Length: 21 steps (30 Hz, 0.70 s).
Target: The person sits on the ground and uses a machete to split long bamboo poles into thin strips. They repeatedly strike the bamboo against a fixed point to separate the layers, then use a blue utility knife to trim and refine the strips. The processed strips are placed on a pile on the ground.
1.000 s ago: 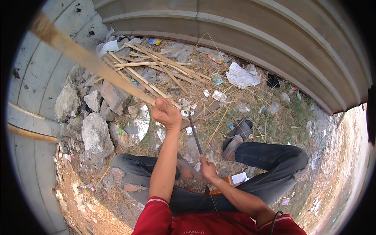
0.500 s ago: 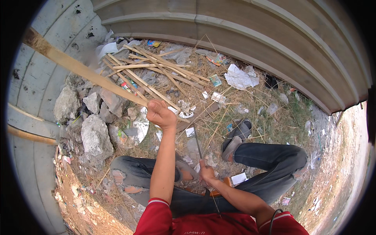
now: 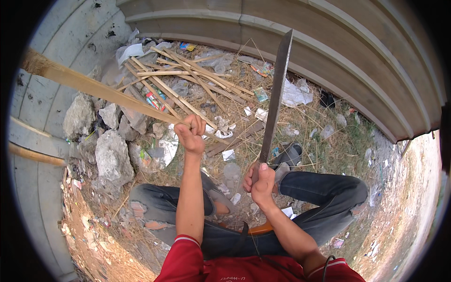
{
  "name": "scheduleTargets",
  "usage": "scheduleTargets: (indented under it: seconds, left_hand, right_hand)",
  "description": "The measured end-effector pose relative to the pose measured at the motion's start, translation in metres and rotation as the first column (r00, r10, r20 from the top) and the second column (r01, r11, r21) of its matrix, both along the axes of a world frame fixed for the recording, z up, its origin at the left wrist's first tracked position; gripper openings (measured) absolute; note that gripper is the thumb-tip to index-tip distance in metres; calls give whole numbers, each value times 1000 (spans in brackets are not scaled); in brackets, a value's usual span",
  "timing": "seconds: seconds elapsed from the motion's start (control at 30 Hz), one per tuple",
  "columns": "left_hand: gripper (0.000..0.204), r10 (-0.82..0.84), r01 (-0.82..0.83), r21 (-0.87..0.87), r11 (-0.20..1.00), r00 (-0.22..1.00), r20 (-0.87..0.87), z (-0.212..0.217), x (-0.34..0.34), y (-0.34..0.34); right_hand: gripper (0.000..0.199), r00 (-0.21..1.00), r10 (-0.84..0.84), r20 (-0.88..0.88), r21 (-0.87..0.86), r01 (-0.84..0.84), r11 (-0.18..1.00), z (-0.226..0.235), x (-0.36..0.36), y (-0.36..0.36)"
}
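My left hand (image 3: 191, 133) is closed around one end of a long bamboo strip (image 3: 105, 92). The strip slants up to the far left, where its end looks rough and darker. In my right hand (image 3: 260, 182) is a machete (image 3: 278, 94), its long dark blade raised and pointing away from me. Blade and strip are apart. Beyond my left hand a loose heap of bamboo strips (image 3: 188, 77) lies crisscrossed on the littered ground. A flat piece of wood (image 3: 237, 139) rests on the ground between my hands.
Grey rocks (image 3: 112, 157) are piled at the left, beside a pale panel wall (image 3: 35, 202). A corrugated metal wall (image 3: 338, 61) closes off the far side. Plastic and paper scraps (image 3: 297, 92) litter the dry grass. My bent legs (image 3: 324, 192) frame the near ground.
The machete has swung up from low near my right leg to a raised position, its blade now broadside. My left hand and the bamboo strip have shifted only slightly.
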<state>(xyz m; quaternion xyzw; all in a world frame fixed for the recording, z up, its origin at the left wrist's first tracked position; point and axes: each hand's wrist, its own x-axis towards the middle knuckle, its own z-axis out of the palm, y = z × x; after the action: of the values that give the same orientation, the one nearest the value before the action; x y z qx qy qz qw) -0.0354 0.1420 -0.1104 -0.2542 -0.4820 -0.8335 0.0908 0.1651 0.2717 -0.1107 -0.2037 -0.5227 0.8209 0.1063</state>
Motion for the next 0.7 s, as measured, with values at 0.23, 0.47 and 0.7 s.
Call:
scheduleTargets:
  seconds: [0.23, 0.47, 0.7]
  left_hand:
    - [71, -40, 40, -9, 999, 999, 10, 5, 2, 13]
    - [68, 61, -60, 14, 998, 998, -16, 0, 3, 23]
    - [68, 183, -183, -23, 983, 983, -5, 3, 6, 38]
  right_hand:
    - [64, 651, 216, 728, -181, -121, 976, -100, 56, 10]
    - [59, 977, 15, 213, -135, 14, 991, -15, 13, 24]
    - [59, 825, 158, 543, -141, -95, 985, -95, 57, -17]
